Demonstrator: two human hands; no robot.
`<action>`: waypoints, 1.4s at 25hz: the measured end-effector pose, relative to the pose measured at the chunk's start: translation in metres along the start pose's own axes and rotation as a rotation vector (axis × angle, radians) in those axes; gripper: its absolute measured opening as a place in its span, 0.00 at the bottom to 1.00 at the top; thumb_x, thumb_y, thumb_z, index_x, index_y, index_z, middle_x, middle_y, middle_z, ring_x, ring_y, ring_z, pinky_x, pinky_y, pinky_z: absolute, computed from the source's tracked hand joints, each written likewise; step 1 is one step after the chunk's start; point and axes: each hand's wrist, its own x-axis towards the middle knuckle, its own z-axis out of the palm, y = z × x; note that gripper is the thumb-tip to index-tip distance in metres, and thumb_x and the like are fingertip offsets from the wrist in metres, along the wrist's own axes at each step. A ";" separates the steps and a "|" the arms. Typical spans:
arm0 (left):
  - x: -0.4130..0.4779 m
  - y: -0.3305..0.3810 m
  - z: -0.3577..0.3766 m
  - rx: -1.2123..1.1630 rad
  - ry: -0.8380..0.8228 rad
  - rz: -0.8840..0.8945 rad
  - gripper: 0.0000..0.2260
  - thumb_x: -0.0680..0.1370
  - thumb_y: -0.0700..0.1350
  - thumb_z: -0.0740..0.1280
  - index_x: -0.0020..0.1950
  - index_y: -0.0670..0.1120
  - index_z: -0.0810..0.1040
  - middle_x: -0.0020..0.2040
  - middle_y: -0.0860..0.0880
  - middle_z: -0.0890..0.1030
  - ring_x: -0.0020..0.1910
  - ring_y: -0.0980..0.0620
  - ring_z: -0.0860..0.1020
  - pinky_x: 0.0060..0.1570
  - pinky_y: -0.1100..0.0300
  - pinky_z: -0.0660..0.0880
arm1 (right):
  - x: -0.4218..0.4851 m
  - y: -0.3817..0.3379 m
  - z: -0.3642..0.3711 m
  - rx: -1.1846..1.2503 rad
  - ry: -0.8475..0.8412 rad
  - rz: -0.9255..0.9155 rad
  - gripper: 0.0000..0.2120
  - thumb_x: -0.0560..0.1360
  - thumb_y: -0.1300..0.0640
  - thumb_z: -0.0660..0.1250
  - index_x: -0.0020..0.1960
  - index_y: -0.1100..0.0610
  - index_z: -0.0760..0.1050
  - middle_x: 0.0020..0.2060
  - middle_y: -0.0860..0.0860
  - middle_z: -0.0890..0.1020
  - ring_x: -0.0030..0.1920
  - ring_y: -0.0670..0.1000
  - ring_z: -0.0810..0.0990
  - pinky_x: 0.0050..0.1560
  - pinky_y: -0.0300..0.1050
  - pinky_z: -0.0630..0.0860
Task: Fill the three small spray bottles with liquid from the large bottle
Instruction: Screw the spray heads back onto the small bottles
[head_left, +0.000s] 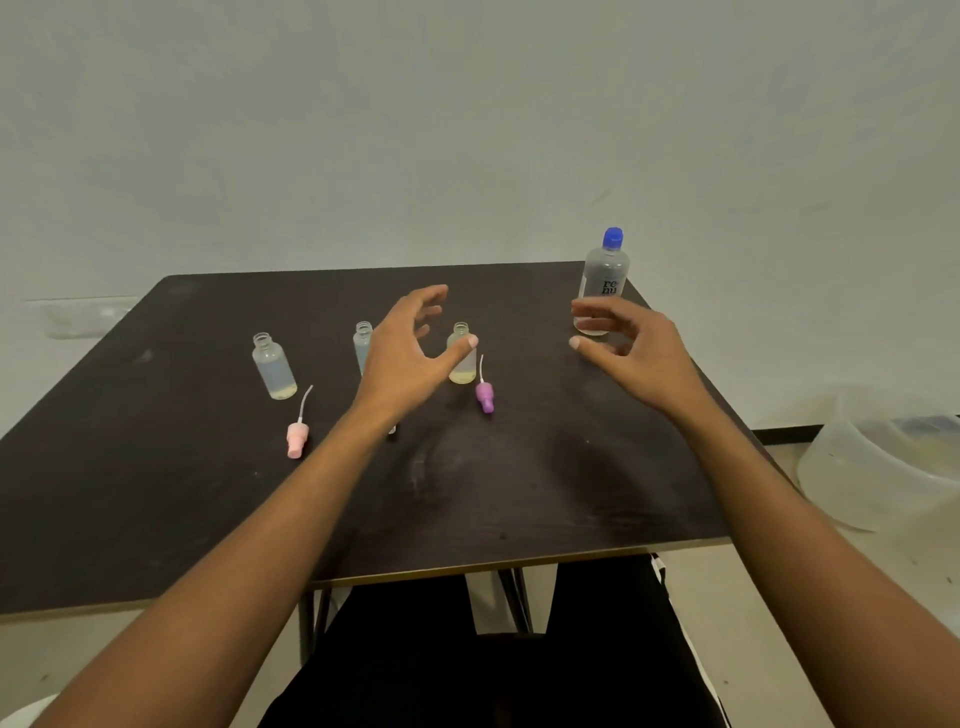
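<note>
Left hand (405, 358) spread empty, half hiding middle spray bottle (362, 344), right hand (635, 354) likewise before large bottle (605, 275), perhaps a tub (883, 470) rightward

The scene is taken by a single wide-angle camera worn on the head, set above the near edge of the dark table (156, 493) and turned forward and down across it toward the pale wall (467, 130) behind its far edge. The table is viewed from close range: the left hand (405, 358) and right hand (639, 353) are framed over its middle, the large bottle (602, 280) is caught at its far right corner, and the lap (467, 675) is seen beneath its near edge. Floor (753, 597) is taken in on both sides of the table.
</note>
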 end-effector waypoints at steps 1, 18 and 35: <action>0.004 -0.006 0.001 0.025 -0.026 -0.036 0.32 0.75 0.50 0.79 0.77 0.49 0.72 0.72 0.53 0.77 0.69 0.58 0.77 0.70 0.59 0.75 | 0.002 -0.003 0.007 -0.075 -0.043 -0.038 0.20 0.79 0.53 0.75 0.70 0.46 0.79 0.64 0.46 0.84 0.61 0.43 0.83 0.62 0.39 0.81; 0.028 -0.039 0.024 0.197 -0.174 -0.205 0.25 0.75 0.50 0.80 0.70 0.46 0.79 0.61 0.49 0.85 0.53 0.58 0.81 0.58 0.64 0.77 | 0.032 -0.002 0.087 -0.524 -0.475 -0.556 0.17 0.80 0.61 0.70 0.66 0.48 0.83 0.66 0.47 0.83 0.66 0.49 0.81 0.61 0.54 0.82; 0.006 0.006 0.020 0.040 -0.168 -0.122 0.23 0.74 0.51 0.80 0.68 0.51 0.82 0.61 0.53 0.86 0.56 0.58 0.83 0.61 0.60 0.80 | 0.053 -0.096 0.003 0.256 0.000 -0.255 0.17 0.78 0.58 0.77 0.66 0.59 0.81 0.57 0.51 0.88 0.59 0.48 0.87 0.64 0.47 0.82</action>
